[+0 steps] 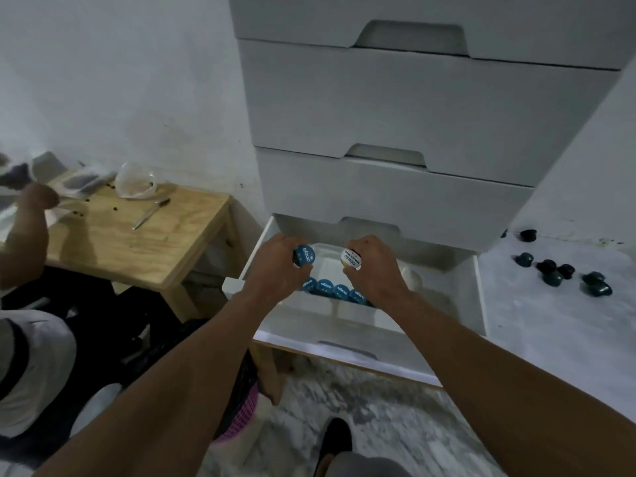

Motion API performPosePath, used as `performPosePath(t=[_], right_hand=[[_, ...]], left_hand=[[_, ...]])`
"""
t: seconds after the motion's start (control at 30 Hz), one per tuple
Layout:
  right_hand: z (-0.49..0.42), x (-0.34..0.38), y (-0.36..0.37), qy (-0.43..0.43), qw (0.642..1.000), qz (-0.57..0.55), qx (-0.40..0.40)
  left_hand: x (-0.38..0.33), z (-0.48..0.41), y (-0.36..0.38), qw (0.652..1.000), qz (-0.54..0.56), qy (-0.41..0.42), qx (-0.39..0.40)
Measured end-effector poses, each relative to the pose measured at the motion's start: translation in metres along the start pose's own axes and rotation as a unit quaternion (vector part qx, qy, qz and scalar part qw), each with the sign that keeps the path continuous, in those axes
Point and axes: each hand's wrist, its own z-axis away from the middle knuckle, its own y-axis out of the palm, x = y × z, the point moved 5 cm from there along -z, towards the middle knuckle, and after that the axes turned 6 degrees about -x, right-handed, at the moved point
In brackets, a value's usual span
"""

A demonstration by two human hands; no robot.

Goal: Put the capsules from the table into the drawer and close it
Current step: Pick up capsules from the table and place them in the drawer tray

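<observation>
The bottom drawer point(344, 342) of a white chest stands pulled out. Over it my left hand point(275, 266) holds a blue-lidded capsule point(304, 255). My right hand point(373, 266) holds a white-lidded capsule point(351, 259) beside it. Inside the drawer a row of several blue-lidded capsules point(332, 289) lies lids up near the front wall. Several dark capsules point(554, 271) are scattered on the grey surface to the right of the drawer.
Three white drawers point(413, 108) above are pushed in. A low wooden table point(130, 235) at the left carries a knife point(151, 211) and plastic bags point(137, 180); another person's arm point(24, 228) reaches over it. My shoe point(335, 442) is on the marbled floor below.
</observation>
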Motion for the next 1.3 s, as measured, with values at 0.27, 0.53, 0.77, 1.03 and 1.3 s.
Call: performPosePath(t=[0.27,0.53,0.77,1.03,1.3], right_hand=[[-0.041,-0.039,0.062,0.031,0.997,-0.016,0.073],[-0.062,-0.062,0.089,0.098,0.991,-0.026,0.091],[-0.059,-0.071,0.097,0.141,0.985,-0.006,0.095],[-0.057,-0.072,0.103,0.142,0.984,0.008,0.106],[-0.052,-0.079,0.103,0.157,0.981,-0.007,0.111]], left_hand=[[0.025,-0.048,0.059,0.993,-0.013,-0.008,0.117],[0.038,-0.083,0.100,0.977,-0.021,0.027,0.212],[0.043,-0.090,0.126,0.960,-0.056,0.067,0.266],[0.045,-0.091,0.137,0.953,-0.078,0.079,0.283],[0.043,-0.088,0.144,0.947,-0.096,0.097,0.290]])
